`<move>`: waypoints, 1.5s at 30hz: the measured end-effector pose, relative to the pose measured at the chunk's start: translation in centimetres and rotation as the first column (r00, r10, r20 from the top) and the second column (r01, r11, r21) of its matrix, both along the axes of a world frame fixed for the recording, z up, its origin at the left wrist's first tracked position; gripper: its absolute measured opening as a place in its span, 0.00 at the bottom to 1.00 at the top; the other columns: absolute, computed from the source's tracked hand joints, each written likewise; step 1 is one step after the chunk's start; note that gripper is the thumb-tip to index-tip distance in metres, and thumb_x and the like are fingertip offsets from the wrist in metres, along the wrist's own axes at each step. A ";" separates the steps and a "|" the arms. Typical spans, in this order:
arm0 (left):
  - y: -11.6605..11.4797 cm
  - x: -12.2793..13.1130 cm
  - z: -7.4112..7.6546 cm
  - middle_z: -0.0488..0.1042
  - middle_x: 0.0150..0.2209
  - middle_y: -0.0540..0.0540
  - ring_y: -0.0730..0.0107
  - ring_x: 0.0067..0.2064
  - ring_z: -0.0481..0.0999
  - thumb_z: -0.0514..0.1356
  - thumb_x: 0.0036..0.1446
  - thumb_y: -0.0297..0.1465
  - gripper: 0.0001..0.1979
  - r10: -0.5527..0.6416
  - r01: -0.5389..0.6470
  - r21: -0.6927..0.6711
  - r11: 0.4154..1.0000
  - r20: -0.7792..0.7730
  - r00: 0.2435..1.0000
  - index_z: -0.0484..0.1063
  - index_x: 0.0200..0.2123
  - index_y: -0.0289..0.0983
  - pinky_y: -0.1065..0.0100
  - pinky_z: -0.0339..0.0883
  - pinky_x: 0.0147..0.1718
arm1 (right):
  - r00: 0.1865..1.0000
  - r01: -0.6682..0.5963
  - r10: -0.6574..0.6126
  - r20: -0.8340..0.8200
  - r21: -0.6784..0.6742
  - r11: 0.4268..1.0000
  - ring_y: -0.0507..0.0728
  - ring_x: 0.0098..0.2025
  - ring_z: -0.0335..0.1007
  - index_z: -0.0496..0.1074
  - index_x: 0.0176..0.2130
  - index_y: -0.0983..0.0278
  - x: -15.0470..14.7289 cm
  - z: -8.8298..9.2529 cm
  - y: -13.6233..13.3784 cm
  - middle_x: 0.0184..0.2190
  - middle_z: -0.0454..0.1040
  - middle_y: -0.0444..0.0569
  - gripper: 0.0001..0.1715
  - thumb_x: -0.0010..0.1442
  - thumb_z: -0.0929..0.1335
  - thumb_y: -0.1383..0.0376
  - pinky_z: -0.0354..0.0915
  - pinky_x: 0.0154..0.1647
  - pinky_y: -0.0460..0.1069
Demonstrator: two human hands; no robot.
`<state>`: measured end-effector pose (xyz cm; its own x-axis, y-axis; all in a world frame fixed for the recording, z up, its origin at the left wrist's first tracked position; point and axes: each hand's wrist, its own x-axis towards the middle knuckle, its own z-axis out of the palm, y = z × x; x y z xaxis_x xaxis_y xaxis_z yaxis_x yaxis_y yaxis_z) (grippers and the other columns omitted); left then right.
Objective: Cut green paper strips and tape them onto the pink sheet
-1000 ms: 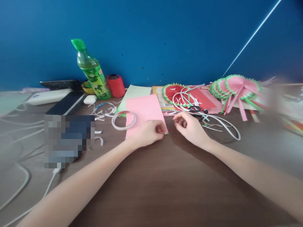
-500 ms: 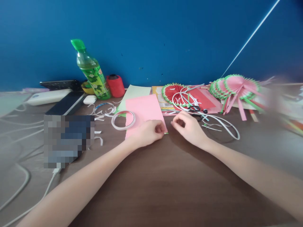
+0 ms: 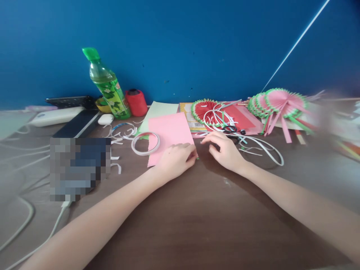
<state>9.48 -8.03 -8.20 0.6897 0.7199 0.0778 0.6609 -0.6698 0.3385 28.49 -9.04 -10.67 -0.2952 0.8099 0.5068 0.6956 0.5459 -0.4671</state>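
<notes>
A sheet of pink paper lies on the brown table. My left hand rests over its near right corner, fingers curled and pinched at the edge. A tiny green bit shows beside the fingertips; the rest of that edge is hidden under the hand. Just to the right, my right hand hovers apart from the paper, its thumb and forefinger separated with nothing visible between them. A roll of double-sided tape overlaps the left side of the pink sheet. Black-handled scissors lie partly hidden behind my right hand.
Behind stand a green drink bottle and a red thread spool. Folded paper fans and a red one lie at the back right, near a white cable loop. Left are a blurred-out device and cables.
The thumb and forefinger of my right hand have spread apart from a near pinch. My left hand stays at the paper's corner, its fingers curled in more closely. The view shifts slightly.
</notes>
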 end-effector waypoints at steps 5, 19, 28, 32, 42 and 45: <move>0.2 -0.2 0.1 0.73 0.36 0.48 0.67 0.36 0.71 0.50 0.55 0.28 0.08 -0.014 0.015 -0.037 0.999 0.024 1.000 0.68 0.33 0.37 0.68 0.62 0.34 | 0.980 -0.160 0.170 0.102 -0.101 0.982 0.59 0.42 0.62 0.68 0.35 0.62 -0.2 0.6 -0.1 0.38 0.69 0.50 0.17 0.46 0.61 0.77 0.57 0.47 0.57; 0.5 -0.5 0.2 0.73 0.36 0.48 0.68 0.37 0.71 0.50 0.56 0.30 0.08 0.034 -0.002 -0.200 0.980 0.157 0.987 0.69 0.32 0.37 0.68 0.63 0.36 | 0.946 -0.302 0.318 0.061 -0.182 0.936 0.57 0.41 0.63 0.69 0.33 0.62 -0.2 0.6 -0.1 0.35 0.69 0.49 0.03 0.54 0.67 0.67 0.61 0.44 0.54; 0.8 -0.6 0.1 0.73 0.35 0.50 0.71 0.35 0.70 0.51 0.56 0.31 0.08 0.070 -0.014 -0.252 0.968 0.218 0.973 0.69 0.32 0.37 0.70 0.63 0.36 | 0.953 -0.295 0.302 0.020 -0.157 0.942 0.56 0.41 0.65 0.68 0.34 0.62 -0.5 0.5 -0.1 0.37 0.68 0.49 0.06 0.53 0.65 0.71 0.63 0.44 0.53; 0.8 -0.7 0.2 0.73 0.35 0.50 0.71 0.35 0.70 0.50 0.56 0.32 0.08 0.076 -0.014 -0.268 0.963 0.222 0.972 0.69 0.32 0.37 0.70 0.63 0.36 | 0.962 -0.267 0.271 0.012 -0.137 0.954 0.55 0.40 0.65 0.67 0.32 0.63 -0.7 0.2 -0.1 0.35 0.68 0.49 0.03 0.55 0.65 0.70 0.63 0.43 0.52; 0.8 -0.7 0.2 0.73 0.34 0.50 0.71 0.35 0.70 0.51 0.56 0.31 0.09 0.074 -0.013 -0.266 0.964 0.222 0.972 0.69 0.33 0.37 0.70 0.62 0.34 | 0.973 -0.230 0.228 -0.030 -0.160 0.960 0.54 0.36 0.65 0.67 0.29 0.63 -1.1 0.5 -0.3 0.32 0.69 0.48 0.05 0.56 0.64 0.69 0.62 0.40 0.50; 0.8 -0.7 0.2 0.73 0.34 0.50 0.71 0.34 0.70 0.51 0.56 0.31 0.08 0.073 -0.011 -0.267 0.964 0.223 0.972 0.69 0.32 0.37 0.71 0.62 0.34 | 0.977 -0.213 0.206 -0.056 -0.181 0.960 0.53 0.35 0.65 0.67 0.29 0.63 -1.2 0.6 -0.4 0.31 0.68 0.47 0.05 0.57 0.64 0.69 0.62 0.38 0.49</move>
